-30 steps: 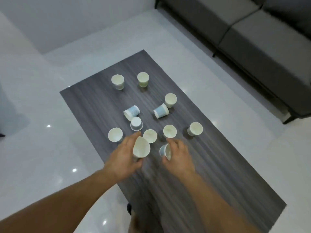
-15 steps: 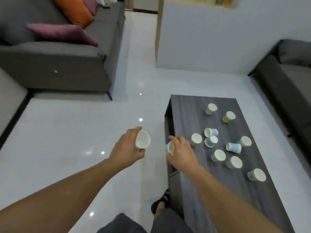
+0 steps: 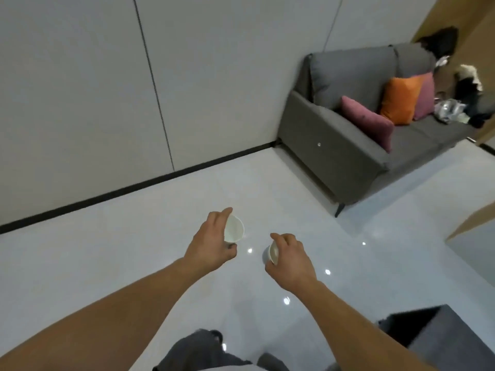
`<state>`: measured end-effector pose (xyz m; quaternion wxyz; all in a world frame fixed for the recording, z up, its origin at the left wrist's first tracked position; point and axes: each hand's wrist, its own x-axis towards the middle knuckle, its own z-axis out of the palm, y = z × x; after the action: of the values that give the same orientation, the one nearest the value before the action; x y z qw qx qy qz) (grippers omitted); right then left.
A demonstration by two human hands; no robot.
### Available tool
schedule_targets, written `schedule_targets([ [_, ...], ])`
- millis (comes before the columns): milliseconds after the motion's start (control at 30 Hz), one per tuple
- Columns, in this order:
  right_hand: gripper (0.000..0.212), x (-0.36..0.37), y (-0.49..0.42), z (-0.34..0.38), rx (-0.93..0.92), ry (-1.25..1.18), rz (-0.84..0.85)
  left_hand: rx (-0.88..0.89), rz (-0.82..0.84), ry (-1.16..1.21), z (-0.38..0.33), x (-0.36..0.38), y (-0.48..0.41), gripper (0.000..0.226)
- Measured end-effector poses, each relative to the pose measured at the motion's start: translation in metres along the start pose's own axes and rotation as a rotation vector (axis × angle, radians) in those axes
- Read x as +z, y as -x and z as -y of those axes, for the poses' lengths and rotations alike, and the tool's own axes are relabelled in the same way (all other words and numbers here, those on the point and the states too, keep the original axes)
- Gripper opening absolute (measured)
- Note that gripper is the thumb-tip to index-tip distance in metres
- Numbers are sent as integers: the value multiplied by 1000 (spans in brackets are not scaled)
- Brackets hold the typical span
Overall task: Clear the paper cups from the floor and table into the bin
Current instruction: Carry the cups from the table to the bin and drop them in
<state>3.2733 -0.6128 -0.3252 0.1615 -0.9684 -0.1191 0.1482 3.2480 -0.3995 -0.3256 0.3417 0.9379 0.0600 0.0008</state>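
My left hand (image 3: 211,243) holds a white paper cup (image 3: 234,229) on its side, its open mouth turned toward the right. My right hand (image 3: 290,261) grips a second paper cup (image 3: 272,252), white inside with a bluish outside, its mouth facing left. Both hands are held out in front of me above the pale glossy floor (image 3: 107,250). No bin is in view. Only a dark corner of the table (image 3: 439,330) shows at the lower right; the cups on it are out of view.
A grey sofa (image 3: 348,145) with purple, orange and pink cushions stands at the right against the wall. A person sits at its far end. Grey wall panels (image 3: 93,89) with a black skirting run along the left. My knee shows at the bottom.
The view has swung left, away from the table with its cups, toward the wall and sofa. Both hands still hold their cups, now over bare floor.
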Motion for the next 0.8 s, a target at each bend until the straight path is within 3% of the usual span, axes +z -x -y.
schedule_targets([
  [333, 69, 63, 10, 163, -528, 152, 219, -520, -377, -6, 121, -87, 170, 86],
  [467, 69, 94, 30, 250, -704, 207, 238, -643, -463, 3, 173, -123, 235, 86],
  [800, 69, 186, 80, 456, -883, 274, 315, -861, -559, -5, 309, -226, 379, 86],
])
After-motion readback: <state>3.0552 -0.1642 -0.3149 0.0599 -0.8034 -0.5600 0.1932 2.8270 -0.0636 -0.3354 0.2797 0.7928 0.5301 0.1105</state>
